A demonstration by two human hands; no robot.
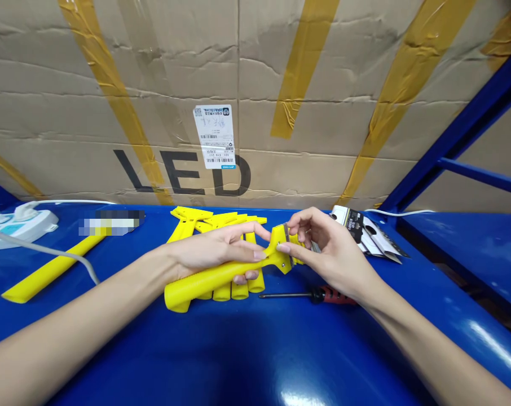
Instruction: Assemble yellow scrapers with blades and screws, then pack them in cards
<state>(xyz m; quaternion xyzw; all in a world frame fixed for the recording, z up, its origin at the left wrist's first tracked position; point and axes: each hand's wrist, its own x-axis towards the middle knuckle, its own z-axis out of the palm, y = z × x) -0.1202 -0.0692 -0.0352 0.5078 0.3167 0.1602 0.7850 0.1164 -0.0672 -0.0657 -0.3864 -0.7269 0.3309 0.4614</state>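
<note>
Head view: left hand (208,249) clamped on yellow tool (215,277), right hand (334,254) pinching its head, above blue tabletop (221,361). Near side roomy; carton (255,73) walls the back. Tool's far edge partly finger-covered; screwdriver (291,295) grip partly behind right wrist.

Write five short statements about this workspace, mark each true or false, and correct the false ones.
1. The left hand holds a yellow tool by its handle. True.
2. The screwdriver is gripped in the right hand. False: the screwdriver lies on the blue table, and the right hand is at the head of the yellow tool.
3. The cardboard box carries the letters LED. True.
4. The white power strip is at the right edge of the view. False: the white power strip is at the left edge.
5. Several more yellow handles lie on the table. True.
</note>
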